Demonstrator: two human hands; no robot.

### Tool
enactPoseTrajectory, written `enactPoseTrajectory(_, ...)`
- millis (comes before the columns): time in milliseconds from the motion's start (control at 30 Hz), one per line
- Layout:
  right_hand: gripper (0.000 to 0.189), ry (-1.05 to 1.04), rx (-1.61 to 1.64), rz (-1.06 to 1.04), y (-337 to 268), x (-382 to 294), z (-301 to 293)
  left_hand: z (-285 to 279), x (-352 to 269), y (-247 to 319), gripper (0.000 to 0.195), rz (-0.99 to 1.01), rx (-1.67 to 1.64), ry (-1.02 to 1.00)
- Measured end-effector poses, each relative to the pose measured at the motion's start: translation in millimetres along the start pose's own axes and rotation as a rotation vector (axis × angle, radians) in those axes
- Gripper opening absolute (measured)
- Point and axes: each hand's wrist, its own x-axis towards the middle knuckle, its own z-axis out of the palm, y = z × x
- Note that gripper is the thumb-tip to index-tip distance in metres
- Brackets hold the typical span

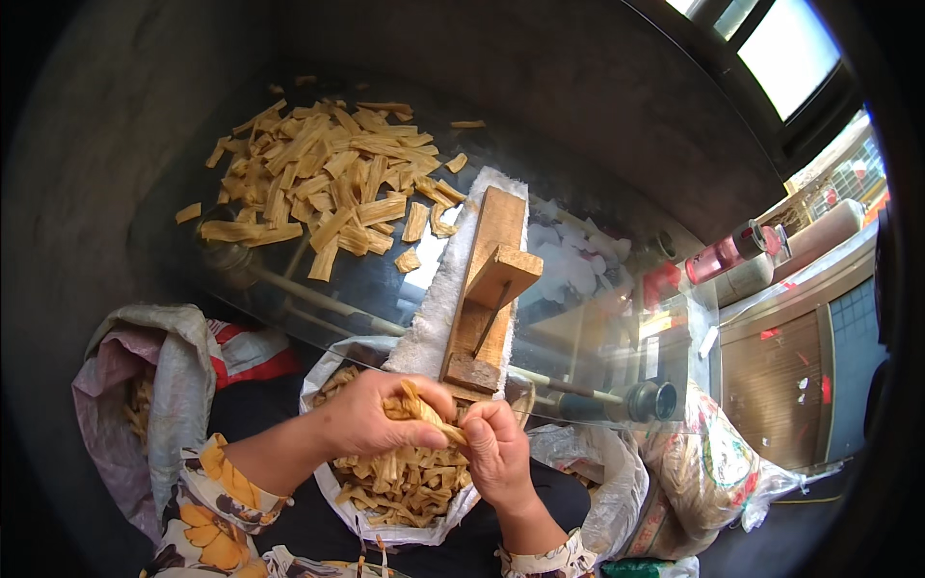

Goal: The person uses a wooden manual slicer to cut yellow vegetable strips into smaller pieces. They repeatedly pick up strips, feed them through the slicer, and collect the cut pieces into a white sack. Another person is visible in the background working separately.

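Note:
My left hand point(361, 412) grips a folded, yellow-brown dried fibrous strip point(415, 406) between thumb and fingers. The strip's narrow right end is pinched by the thumb and fingertips of my right hand point(497, 451). Both hands are above a white woven sack point(444, 529) that holds many similar strips point(405, 480). Just beyond them, a wooden jig point(498, 224) with a raised block and a thin slanting metal blade or rod point(493, 318) rests on a white towel point(428, 336). The towel lies on a glass tabletop point(571, 347).
Loose dried strips point(332, 162) are heaped on the glass at the far left. Another open sack point(177, 368) stands at left. A white bag point(614, 491) and a filled plastic sack point(712, 462) are at right. A pink bottle point(715, 259) lies toward the right, past the glass corner.

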Motion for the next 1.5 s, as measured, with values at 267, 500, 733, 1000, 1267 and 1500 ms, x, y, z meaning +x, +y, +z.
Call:
enactPoseTrajectory(267,0.016,0.115,0.241,-0.024,-7.7,1.1,-17.3,9.0,3.5,-4.3,0.012,0.004,-0.124,0.199)
enactPoseTrajectory(500,0.007,0.289,-0.29,-0.265,-20.6,52.3,-21.8,8.2,44.2,-4.3,0.015,0.161,0.169,0.364)
enactPoseTrajectory(733,0.009,0.453,-0.779,-0.475,-1.9,61.8,-41.4,2.3,56.0,-25.3,0.009,0.442,0.497,0.54)
enactPoseTrajectory(1000,0.009,-0.156,-0.675,-0.537,-7.8,3.4,-23.2,-14.7,16.9,-9.0,0.036,0.256,0.528,-0.384)
enactPoseTrajectory(1267,0.006,0.301,-0.501,-0.509,-16.6,-79.6,-82.2,25.6,14.3,-67.6,0.05,0.118,1.064,-0.104)
enactPoseTrajectory(1500,0.018,0.702,-0.859,0.497,163.5,-169.2,-267.8,65.6,35.7,-129.5,0.066,0.166,1.262,-0.222)
